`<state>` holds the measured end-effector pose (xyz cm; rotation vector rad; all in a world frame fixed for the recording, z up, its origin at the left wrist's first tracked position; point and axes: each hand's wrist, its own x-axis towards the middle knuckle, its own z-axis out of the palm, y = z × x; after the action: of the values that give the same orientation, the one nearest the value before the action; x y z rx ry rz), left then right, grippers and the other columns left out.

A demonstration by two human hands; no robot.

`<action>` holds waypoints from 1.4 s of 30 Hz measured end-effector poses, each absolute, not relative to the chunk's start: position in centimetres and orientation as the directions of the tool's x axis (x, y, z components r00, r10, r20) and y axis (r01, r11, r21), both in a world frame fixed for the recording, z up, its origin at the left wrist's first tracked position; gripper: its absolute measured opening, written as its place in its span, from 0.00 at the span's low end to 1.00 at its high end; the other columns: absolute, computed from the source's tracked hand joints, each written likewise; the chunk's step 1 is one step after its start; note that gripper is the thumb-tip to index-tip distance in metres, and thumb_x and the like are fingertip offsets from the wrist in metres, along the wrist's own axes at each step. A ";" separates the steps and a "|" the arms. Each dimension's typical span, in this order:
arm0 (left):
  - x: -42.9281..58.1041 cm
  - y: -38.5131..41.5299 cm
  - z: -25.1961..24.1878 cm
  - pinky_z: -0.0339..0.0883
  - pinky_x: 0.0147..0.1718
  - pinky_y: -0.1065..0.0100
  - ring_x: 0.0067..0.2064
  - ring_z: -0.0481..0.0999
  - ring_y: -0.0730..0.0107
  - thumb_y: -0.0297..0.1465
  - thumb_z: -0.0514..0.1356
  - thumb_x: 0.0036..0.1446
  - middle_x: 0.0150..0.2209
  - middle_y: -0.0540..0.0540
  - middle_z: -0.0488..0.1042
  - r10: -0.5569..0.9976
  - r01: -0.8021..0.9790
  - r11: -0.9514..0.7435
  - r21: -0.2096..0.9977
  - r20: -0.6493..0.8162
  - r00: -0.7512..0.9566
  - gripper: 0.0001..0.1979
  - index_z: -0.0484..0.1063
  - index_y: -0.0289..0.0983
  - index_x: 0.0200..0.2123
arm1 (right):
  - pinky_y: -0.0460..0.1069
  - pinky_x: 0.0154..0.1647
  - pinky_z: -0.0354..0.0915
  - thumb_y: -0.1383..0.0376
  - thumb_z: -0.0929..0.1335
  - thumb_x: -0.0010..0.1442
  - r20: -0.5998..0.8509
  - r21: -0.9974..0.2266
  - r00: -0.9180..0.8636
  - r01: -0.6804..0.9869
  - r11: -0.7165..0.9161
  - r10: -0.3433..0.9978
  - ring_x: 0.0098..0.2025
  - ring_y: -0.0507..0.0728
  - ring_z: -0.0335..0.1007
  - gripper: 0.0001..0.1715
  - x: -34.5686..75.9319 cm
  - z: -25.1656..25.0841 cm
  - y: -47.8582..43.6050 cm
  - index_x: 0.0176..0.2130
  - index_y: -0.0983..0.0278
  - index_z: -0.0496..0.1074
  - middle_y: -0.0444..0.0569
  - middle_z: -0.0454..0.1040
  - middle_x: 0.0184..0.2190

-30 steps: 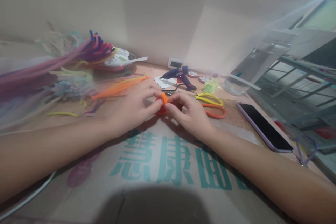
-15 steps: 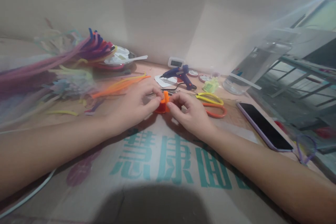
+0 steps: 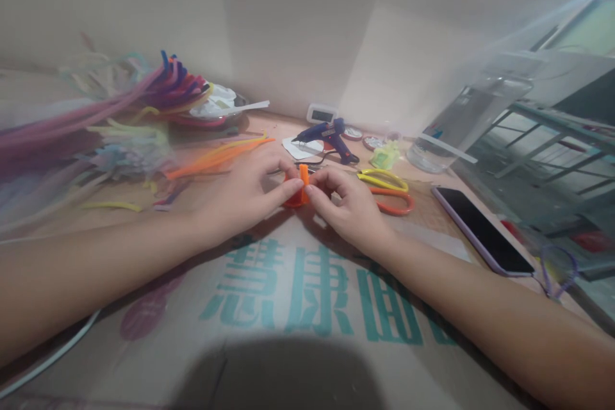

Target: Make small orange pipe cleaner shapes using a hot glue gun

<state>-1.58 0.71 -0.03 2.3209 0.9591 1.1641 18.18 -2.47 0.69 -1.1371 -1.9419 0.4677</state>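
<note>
Just my side of the glue gun (image 3: 329,134), the orange strip (image 3: 304,174) stands upright between my fingertips, and the red-orange piece (image 3: 295,198) sits low beside it. Gone is the lean of a second ago: it's straight up now, and my left hand (image 3: 252,189) has its thumb run in right against it. That left thumb and finger pinch the red-orange piece; my right hand (image 3: 348,205) pinches the strip from the other side, its finger partly hidden. I can't tell whether the two pieces are joined. For the work, I'd judge, this means the strip is now squared up and steadied from both sides.

Now the edges! Right of the glue gun and nearer me, the scissors (image 3: 384,191) crowd my right knuckles; farther out that way, the phone (image 3: 483,230) lies close to the table's edge. Left of the gun, the orange sticks (image 3: 221,157) come right up beside my left hand. Beyond the gun rises the wall (image 3: 298,32). Toward me from the gun runs a broad stretch of printed cardboard (image 3: 187,314), my roomiest side, I reckon.
</note>
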 end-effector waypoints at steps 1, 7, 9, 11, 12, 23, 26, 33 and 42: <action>-1.6 0.7 -0.1 0.67 0.47 0.62 0.44 0.76 0.64 0.38 0.59 0.66 0.41 0.49 0.77 0.710 0.397 -0.703 0.590 0.554 0.435 0.09 0.73 0.41 0.36 | 0.47 0.33 0.62 0.64 0.68 0.62 0.469 -0.653 -0.257 0.544 0.527 0.845 0.31 0.53 0.67 0.06 18.2 0.7 -2.4 0.33 0.61 0.71 0.43 0.74 0.28; -1.7 0.8 0.1 0.67 0.47 0.62 0.44 0.76 0.64 0.37 0.55 0.69 0.40 0.48 0.77 0.700 0.370 -0.711 0.598 0.553 0.452 0.11 0.74 0.41 0.36 | 0.49 0.36 0.62 0.64 0.68 0.62 0.499 -0.635 -0.248 0.547 0.545 0.830 0.33 0.54 0.67 0.06 18.2 0.6 -2.3 0.32 0.61 0.71 0.43 0.74 0.28; -1.7 0.8 0.1 0.67 0.49 0.62 0.45 0.76 0.64 0.37 0.56 0.68 0.41 0.48 0.77 0.692 0.383 -0.721 0.578 0.567 0.447 0.11 0.75 0.41 0.37 | 0.49 0.37 0.62 0.64 0.68 0.62 0.503 -0.633 -0.248 0.546 0.549 0.828 0.33 0.53 0.67 0.06 18.2 0.6 -2.3 0.32 0.61 0.71 0.43 0.73 0.28; -1.6 0.9 0.0 0.66 0.50 0.61 0.48 0.75 0.63 0.38 0.58 0.67 0.44 0.49 0.77 0.683 0.404 -0.730 0.550 0.581 0.443 0.10 0.77 0.42 0.38 | 0.48 0.36 0.62 0.65 0.68 0.62 0.499 -0.636 -0.246 0.548 0.544 0.831 0.33 0.53 0.67 0.05 18.2 0.6 -2.3 0.32 0.61 0.71 0.43 0.73 0.29; -1.6 1.0 0.0 0.66 0.51 0.61 0.49 0.75 0.62 0.39 0.59 0.66 0.44 0.49 0.77 0.679 0.414 -0.734 0.539 0.587 0.441 0.10 0.78 0.42 0.39 | 0.48 0.36 0.62 0.65 0.68 0.62 0.495 -0.639 -0.246 0.547 0.541 0.833 0.33 0.53 0.67 0.05 18.2 0.6 -2.3 0.32 0.61 0.71 0.43 0.73 0.29; -1.5 0.4 0.4 0.68 0.45 0.62 0.42 0.74 0.63 0.38 0.53 0.69 0.37 0.48 0.74 0.777 0.335 -0.629 0.702 0.544 0.317 0.12 0.71 0.40 0.36 | 0.47 0.34 0.62 0.65 0.68 0.61 0.474 -0.669 -0.233 0.532 0.519 0.849 0.30 0.52 0.67 0.05 18.2 0.7 -2.3 0.32 0.61 0.69 0.42 0.73 0.27; -1.3 0.4 0.7 0.68 0.46 0.61 0.43 0.74 0.62 0.37 0.49 0.70 0.37 0.47 0.75 0.844 0.327 -0.536 0.778 0.495 0.205 0.14 0.70 0.41 0.34 | 0.47 0.31 0.62 0.65 0.67 0.61 0.428 -0.727 -0.218 0.494 0.477 0.877 0.28 0.51 0.66 0.05 18.1 0.7 -2.2 0.32 0.61 0.68 0.42 0.72 0.27; -1.4 1.0 0.4 0.68 0.48 0.59 0.44 0.75 0.61 0.39 0.55 0.67 0.41 0.47 0.77 0.886 0.363 -0.463 0.809 0.414 0.207 0.11 0.72 0.40 0.39 | 0.46 0.28 0.61 0.64 0.67 0.63 0.377 -0.798 -0.226 0.413 0.439 0.898 0.24 0.50 0.65 0.06 18.1 0.6 -2.2 0.33 0.62 0.68 0.41 0.72 0.27; -1.4 0.7 0.4 0.66 0.50 0.61 0.48 0.76 0.61 0.39 0.62 0.63 0.43 0.48 0.78 0.724 0.440 -0.689 0.576 0.561 0.400 0.08 0.77 0.42 0.38 | 0.47 0.34 0.63 0.65 0.68 0.63 0.492 -0.654 -0.247 0.528 0.541 0.835 0.31 0.52 0.68 0.06 18.2 0.6 -2.2 0.32 0.62 0.71 0.43 0.74 0.28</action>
<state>-1.41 0.67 0.40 2.3268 1.0094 1.1834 18.24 -2.17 0.62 -1.1090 -1.9222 0.4525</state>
